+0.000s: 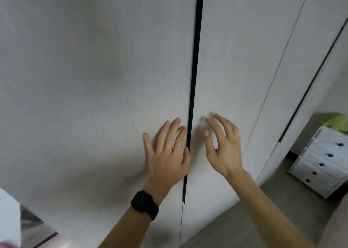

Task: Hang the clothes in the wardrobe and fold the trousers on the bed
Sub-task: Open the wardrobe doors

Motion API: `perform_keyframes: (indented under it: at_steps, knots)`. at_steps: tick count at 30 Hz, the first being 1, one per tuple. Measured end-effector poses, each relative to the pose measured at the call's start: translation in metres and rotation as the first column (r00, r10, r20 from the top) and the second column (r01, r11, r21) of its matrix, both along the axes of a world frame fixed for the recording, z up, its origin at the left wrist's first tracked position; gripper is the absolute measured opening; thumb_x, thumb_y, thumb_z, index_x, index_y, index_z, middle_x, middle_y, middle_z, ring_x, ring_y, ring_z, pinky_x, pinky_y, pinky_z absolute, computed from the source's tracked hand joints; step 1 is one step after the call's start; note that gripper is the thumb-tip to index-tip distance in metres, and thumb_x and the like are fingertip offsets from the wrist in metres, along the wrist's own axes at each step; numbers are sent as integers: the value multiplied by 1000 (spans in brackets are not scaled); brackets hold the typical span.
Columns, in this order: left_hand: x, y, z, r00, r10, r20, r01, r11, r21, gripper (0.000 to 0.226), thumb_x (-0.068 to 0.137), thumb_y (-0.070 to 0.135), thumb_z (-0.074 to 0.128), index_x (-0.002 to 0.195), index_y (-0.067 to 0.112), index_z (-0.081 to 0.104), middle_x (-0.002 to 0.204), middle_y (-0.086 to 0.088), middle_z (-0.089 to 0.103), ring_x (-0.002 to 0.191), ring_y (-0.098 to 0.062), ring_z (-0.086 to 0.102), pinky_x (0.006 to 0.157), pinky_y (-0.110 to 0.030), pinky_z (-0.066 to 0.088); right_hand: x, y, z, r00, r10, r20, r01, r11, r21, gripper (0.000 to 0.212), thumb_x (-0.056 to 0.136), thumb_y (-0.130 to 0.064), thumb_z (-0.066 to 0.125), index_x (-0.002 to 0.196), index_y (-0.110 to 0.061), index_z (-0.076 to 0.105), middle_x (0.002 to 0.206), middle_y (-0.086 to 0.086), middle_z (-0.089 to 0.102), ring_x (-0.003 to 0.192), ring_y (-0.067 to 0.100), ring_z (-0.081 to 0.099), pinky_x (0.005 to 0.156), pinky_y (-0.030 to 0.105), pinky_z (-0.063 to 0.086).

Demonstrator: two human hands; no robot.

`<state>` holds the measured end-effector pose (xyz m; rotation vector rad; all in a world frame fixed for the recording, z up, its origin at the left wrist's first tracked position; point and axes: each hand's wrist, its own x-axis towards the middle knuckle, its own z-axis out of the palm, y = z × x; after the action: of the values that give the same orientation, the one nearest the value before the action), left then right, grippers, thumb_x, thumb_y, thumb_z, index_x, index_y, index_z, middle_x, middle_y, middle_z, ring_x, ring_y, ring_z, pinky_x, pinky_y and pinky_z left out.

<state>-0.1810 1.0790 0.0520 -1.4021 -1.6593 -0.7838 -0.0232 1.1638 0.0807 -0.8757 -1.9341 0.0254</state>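
Left hand (167,159) lies flat on the wardrobe door (94,78), grip released (1 ring (178,145) shows). Right hand (224,150) hovers alongside, likewise released.

Silver ring (178,145) on left grip (167,157), black wristwatch (144,204)

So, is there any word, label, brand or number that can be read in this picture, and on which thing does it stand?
No text can be read anywhere in this view.
The wardrobe doors are plain.
The black watch shows only a dark face.
The white drawer unit has only dark knobs, no labels.
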Motion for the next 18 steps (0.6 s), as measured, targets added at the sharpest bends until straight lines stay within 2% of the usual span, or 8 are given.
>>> perform_keyframes:
  at_steps: [3,6,9,13,18]
  knots:
    - [4,13,-12,998,68,-14,-67,996,66,45,87,36,64,130,21,66,157,-2,42,148,-22,34,115,-70,10,-9,32,-2,995,97,-20,-94,988,119,34,99,-24,57,132,-18,64,150,9,47,138,30,43,107,50,40]
    - [8,33,-16,989,149,-9,-145,978,153,33,84,35,68,114,22,73,156,-2,42,150,-21,28,114,-71,9,-19,70,-1,976,209,-65,-182,940,288,35,96,-22,61,130,-17,63,151,16,45,140,36,42,109,53,39]
    - [21,55,-17,963,254,94,-268,945,188,33,87,39,68,114,20,68,156,-5,38,151,-25,24,112,-75,12,-30,106,-5,961,274,-39,-233,877,421,43,94,-24,65,136,-21,59,152,18,43,142,38,38,108,60,37]
    - [32,73,-17,921,351,170,-381,903,198,30,89,35,70,110,16,59,158,-8,34,152,-29,21,111,-76,15,-47,135,-17,970,239,-47,-175,817,550,51,97,-36,55,147,-29,51,156,14,39,146,35,34,112,61,32]
    - [38,73,-16,891,428,150,-447,885,127,24,98,35,58,109,14,53,161,-13,25,154,-33,12,109,-78,17,-58,156,-27,970,240,27,-210,781,587,58,100,-47,44,156,-32,36,167,8,18,154,31,15,121,55,11]
